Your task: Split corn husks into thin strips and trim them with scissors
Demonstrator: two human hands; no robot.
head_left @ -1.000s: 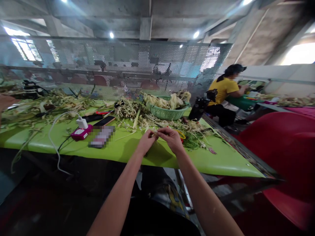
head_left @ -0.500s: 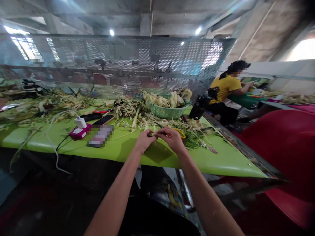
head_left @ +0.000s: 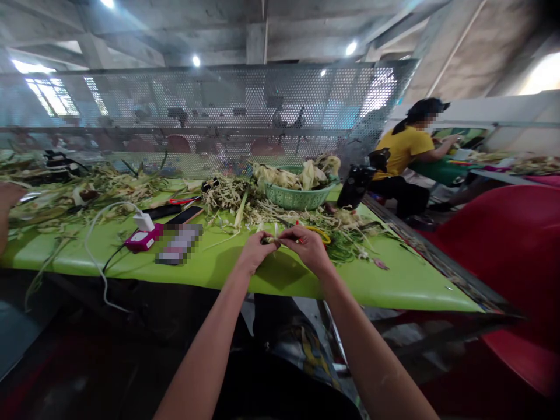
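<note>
Above the lime-green table (head_left: 227, 274), my left hand (head_left: 255, 252) pinches a small pale-green strip of plant fibre (head_left: 272, 240), possibly husk. The fingertips of my right hand (head_left: 310, 246) close on the same strip from the other side. A thin whitish end sticks up between the two hands. Just behind my right hand lies a yellow looped thing (head_left: 322, 234), with small red bits beside it; its kind is partly hidden. Green strands (head_left: 343, 249) are heaped to the right of that hand.
A green basket (head_left: 300, 198) of dried husks stands behind my hands, with a black device (head_left: 353, 185) beside it. At left are a magenta power block (head_left: 142, 238), a white cable and phones. A co-worker in yellow (head_left: 400, 149) sits at right, near a red chair (head_left: 507, 239).
Both hands stay almost in place, still pinching the strip, whose whitish end shows more upright. Another person's hand has come in at the left edge. The view has shifted slightly.
</note>
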